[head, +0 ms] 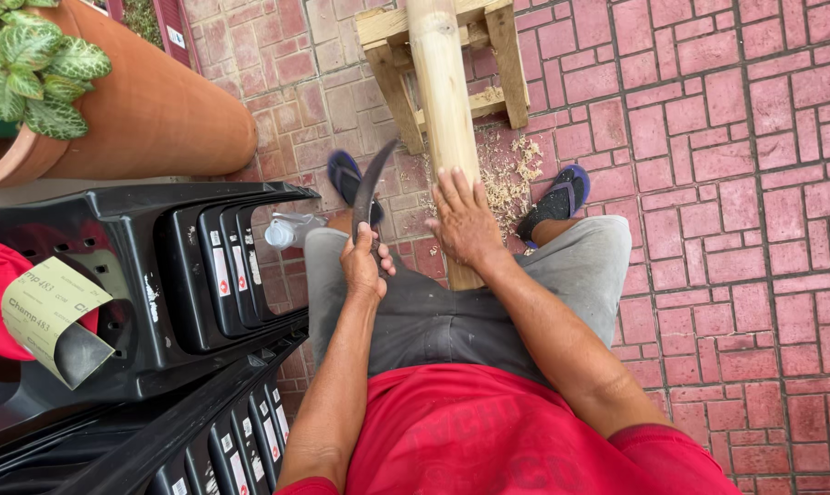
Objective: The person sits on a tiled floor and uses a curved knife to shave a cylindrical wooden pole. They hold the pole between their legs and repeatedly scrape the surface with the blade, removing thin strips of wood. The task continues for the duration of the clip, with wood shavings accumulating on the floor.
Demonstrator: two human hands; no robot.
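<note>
The pole [444, 119] runs from between the person's knees up onto a small wooden stand [507, 55], slanting away from the body. To work it well, I judge the bracing hand should stay behind the edge's path, the pole should sit pressed firm against the stand so it cannot roll, and cuts should go away from the body in thin, even strokes.

The pole is round, pale and smooth, stripped bare where it shows, its near end hidden under the hand and lap. The right hand [464, 220] lies flat on it, fingers spread, pressing it down rather than gripping it. The left hand [364, 266] is closed round the handle of a curved dark blade [369, 183], which points upward just left of the pole; whether the edge touches the wood I cannot tell.

Pale shavings [516, 174] lie on the red brick paving [754, 183] beside the stand, between two blue sandals [562, 197]. To the left stand stacked black plastic chairs [186, 275] carrying a roll of sandpaper [53, 316], and a terracotta pot [158, 110] with a leafy plant.
</note>
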